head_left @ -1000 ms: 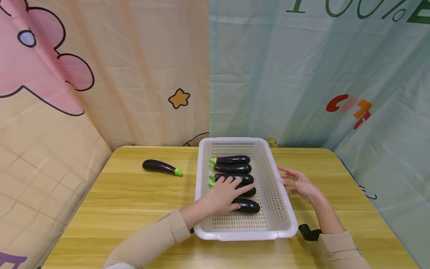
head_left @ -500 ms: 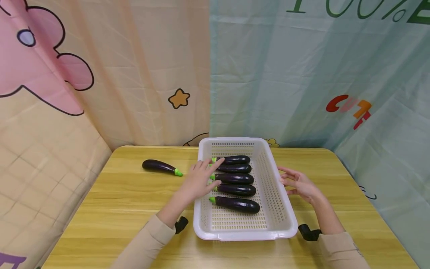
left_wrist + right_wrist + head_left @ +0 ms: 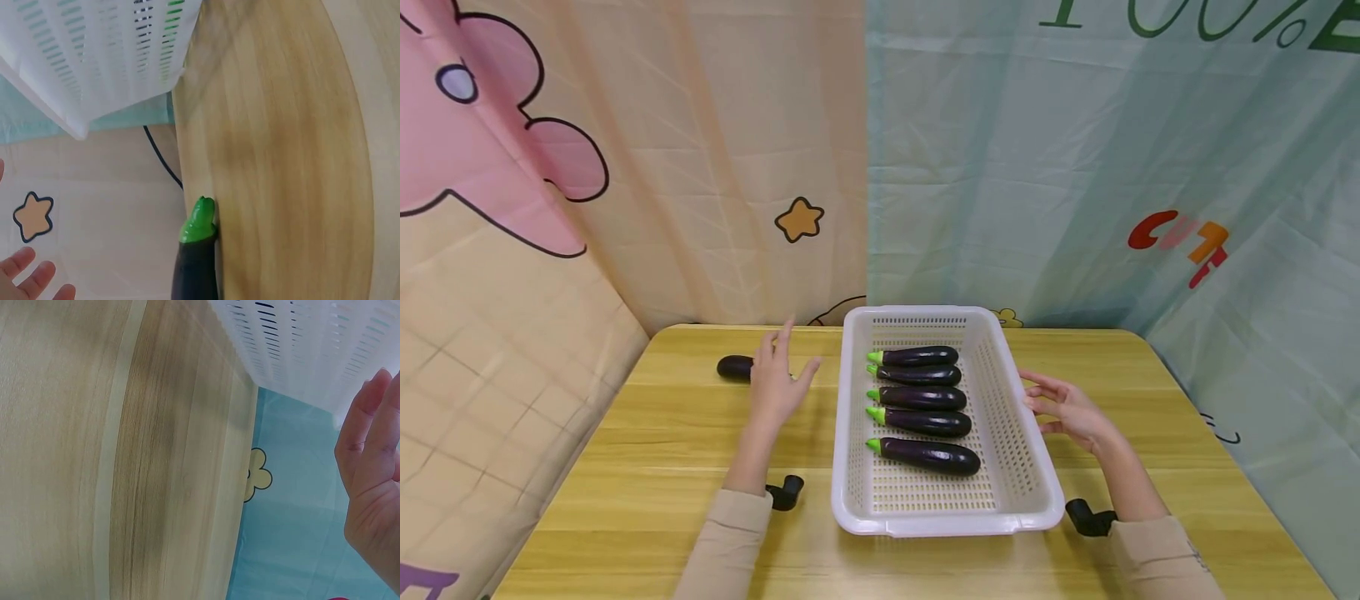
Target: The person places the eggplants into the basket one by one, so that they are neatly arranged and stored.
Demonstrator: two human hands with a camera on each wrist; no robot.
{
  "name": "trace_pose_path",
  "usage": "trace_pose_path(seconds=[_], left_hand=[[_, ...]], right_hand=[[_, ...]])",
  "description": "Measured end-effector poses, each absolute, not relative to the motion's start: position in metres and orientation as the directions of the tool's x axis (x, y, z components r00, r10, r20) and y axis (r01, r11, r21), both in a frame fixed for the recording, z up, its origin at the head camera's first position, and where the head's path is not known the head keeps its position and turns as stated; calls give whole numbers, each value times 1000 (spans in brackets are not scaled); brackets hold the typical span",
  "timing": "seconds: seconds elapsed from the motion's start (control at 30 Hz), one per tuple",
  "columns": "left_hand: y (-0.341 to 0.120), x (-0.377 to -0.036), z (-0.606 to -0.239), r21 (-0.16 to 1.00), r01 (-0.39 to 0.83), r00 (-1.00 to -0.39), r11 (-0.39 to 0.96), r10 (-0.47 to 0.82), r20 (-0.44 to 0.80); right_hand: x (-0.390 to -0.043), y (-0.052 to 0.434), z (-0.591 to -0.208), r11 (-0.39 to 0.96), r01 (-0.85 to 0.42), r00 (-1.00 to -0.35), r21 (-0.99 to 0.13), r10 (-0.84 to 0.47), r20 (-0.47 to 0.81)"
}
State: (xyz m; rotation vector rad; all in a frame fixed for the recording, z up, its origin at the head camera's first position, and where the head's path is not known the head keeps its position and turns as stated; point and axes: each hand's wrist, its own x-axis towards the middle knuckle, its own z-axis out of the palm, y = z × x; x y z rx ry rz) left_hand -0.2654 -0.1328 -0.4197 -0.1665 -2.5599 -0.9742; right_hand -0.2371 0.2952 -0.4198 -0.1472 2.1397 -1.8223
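A white perforated basket (image 3: 1030, 467) stands on the wooden table (image 3: 662, 467) with several dark purple eggplants (image 3: 925, 456) lying side by side in it, green stems to the left. One more eggplant (image 3: 733, 367) lies on the table left of the basket, its stem end hidden by my left hand (image 3: 775, 383). That hand hovers over it with fingers spread and holds nothing. The left wrist view shows the eggplant (image 3: 195, 265) and the fingertips (image 3: 31, 281). My right hand (image 3: 1063, 408) rests with straight fingers against the basket's right side (image 3: 312, 337).
Printed cloth curtains hang close behind the table and along both sides. Black wrist-camera mounts (image 3: 786, 492) sit at both cuffs. The table's front and left parts are bare wood.
My left hand left the eggplants in the basket, crossed its left rim and now hovers over the lone eggplant on the table. The right hand has stayed put.
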Motion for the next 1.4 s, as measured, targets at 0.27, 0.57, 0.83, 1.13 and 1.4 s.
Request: trace_pose_path(seconds=[0.27,0.57,0.83,1.13,1.4], left_hand=[[-154,-278,-435,795,182,-880,578,-265,394],[-169,-287,-452,948,112,-824,297,-506,255],[-178,-290,-466,993,11,-821,118,-566,77],[-180,-293,-470,995,-101,-822,0,-563,-84],[-179,-298,-470,973,-121,-824,-197,-526,-209]], right_hand=[[-237,296,-420,179,131,-942,-975,-284,-179],[-238,295,-420,172,134,-943,-976,-280,-179],[-239,296,-422,151,137,-940,-979,-291,-177],[-237,297,-420,145,142,-940,-979,-289,-180],[-237,295,-418,164,148,-940,-975,-282,-190]])
